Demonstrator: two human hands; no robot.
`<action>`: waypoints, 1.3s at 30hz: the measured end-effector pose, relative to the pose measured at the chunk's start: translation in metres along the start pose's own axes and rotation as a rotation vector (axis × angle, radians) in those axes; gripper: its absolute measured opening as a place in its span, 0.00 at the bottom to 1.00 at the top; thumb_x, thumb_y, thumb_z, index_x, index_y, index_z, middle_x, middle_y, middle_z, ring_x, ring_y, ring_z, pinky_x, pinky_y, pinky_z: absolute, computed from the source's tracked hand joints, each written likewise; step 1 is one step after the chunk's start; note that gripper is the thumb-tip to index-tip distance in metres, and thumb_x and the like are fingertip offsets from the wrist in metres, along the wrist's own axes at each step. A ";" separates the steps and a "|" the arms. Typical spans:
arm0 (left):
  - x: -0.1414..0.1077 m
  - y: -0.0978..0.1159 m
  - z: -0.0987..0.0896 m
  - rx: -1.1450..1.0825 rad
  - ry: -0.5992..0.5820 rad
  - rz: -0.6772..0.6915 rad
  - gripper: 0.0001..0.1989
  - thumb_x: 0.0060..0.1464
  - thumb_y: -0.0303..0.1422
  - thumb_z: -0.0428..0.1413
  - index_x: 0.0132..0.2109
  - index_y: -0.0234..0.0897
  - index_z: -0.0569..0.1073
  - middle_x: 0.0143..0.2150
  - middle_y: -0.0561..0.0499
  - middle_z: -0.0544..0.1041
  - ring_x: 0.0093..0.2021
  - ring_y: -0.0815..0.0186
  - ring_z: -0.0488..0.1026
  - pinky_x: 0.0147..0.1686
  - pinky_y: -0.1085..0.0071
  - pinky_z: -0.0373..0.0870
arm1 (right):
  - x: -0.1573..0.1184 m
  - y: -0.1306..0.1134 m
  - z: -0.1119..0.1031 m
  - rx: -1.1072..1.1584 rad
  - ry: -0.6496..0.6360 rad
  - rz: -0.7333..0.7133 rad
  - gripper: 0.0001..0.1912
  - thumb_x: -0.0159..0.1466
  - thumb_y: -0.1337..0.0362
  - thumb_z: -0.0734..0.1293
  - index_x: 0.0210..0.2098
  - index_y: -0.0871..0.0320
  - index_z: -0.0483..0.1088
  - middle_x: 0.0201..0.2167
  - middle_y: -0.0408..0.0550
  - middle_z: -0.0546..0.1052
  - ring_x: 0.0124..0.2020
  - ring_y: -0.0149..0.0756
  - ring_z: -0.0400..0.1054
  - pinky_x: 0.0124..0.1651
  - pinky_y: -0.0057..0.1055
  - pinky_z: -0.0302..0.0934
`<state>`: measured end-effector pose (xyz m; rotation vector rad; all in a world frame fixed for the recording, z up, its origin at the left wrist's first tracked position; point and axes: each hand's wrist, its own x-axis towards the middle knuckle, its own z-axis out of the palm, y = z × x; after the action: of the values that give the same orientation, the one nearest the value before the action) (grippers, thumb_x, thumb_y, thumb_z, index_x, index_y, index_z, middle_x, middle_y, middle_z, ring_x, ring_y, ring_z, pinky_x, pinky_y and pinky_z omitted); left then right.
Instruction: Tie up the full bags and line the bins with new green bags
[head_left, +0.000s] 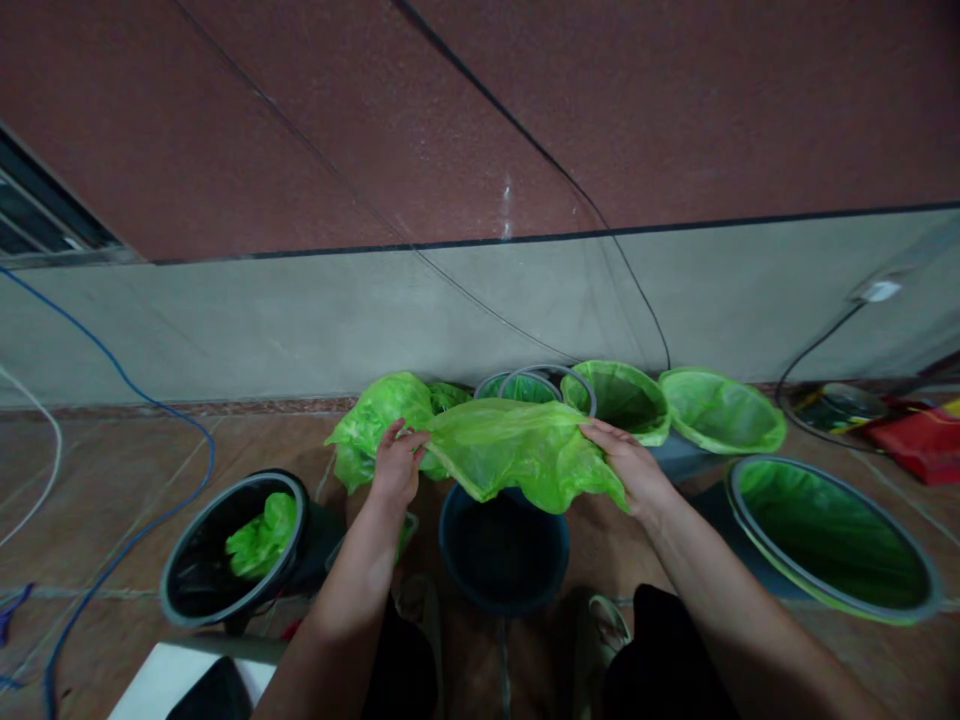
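A bright green plastic bag (517, 450) is stretched between my two hands. Its left end is pinched in the fingers of my left hand (399, 462), and my right hand (626, 463) grips the opposite end. Directly under the bag, between my feet, stands a dark blue bin (504, 590) with its mouth facing up and a dark inside. Behind my left hand lies a crumpled heap of green plastic bags (390, 405).
Bins with green liners (720, 410) line the wall, with another lined bin (832, 540) at right. At left a black-lined bin (199, 560) holds a green bag (266, 535). A blue hose (135, 545) crosses the floor. A red object (919, 450) sits far right.
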<state>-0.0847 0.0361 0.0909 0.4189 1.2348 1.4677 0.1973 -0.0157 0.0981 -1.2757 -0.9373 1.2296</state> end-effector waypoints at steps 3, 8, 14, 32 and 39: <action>0.004 -0.011 0.001 0.012 -0.016 0.074 0.24 0.30 0.17 0.61 0.39 0.38 0.70 0.25 0.61 0.70 0.28 0.74 0.69 0.36 0.75 0.65 | -0.003 0.000 0.005 0.080 -0.029 0.079 0.17 0.53 0.53 0.71 0.38 0.55 0.74 0.30 0.49 0.80 0.33 0.41 0.76 0.36 0.34 0.71; 0.000 -0.002 0.001 0.162 -0.229 0.272 0.27 0.29 0.15 0.57 0.41 0.39 0.76 0.38 0.54 0.76 0.31 0.72 0.69 0.33 0.77 0.64 | -0.014 -0.007 0.005 -0.120 -0.471 0.189 0.19 0.53 0.57 0.73 0.43 0.57 0.74 0.36 0.49 0.80 0.36 0.40 0.75 0.40 0.35 0.69; -0.022 0.037 -0.004 0.218 -0.630 0.232 0.26 0.29 0.16 0.58 0.40 0.37 0.80 0.46 0.45 0.78 0.32 0.69 0.67 0.33 0.74 0.64 | -0.019 -0.028 -0.017 -0.080 -0.729 0.102 0.33 0.49 0.63 0.76 0.54 0.53 0.69 0.54 0.52 0.73 0.51 0.43 0.71 0.52 0.41 0.65; -0.065 0.030 0.003 0.537 -1.204 -0.441 0.11 0.33 0.27 0.70 0.29 0.36 0.81 0.32 0.39 0.80 0.35 0.51 0.77 0.37 0.59 0.72 | -0.032 0.010 0.065 -0.307 -0.889 -0.366 0.22 0.60 0.69 0.67 0.54 0.56 0.68 0.58 0.51 0.69 0.59 0.39 0.63 0.62 0.40 0.54; -0.058 0.042 0.004 0.470 -1.108 -0.206 0.22 0.32 0.21 0.69 0.40 0.38 0.80 0.50 0.39 0.77 0.49 0.52 0.75 0.46 0.60 0.71 | -0.020 -0.003 0.041 -0.425 -0.786 -0.385 0.06 0.62 0.67 0.66 0.38 0.57 0.73 0.51 0.50 0.73 0.55 0.39 0.65 0.60 0.41 0.55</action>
<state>-0.0840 -0.0058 0.1491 1.1823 0.6428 0.5417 0.1545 -0.0275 0.1080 -0.8333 -1.9948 1.2645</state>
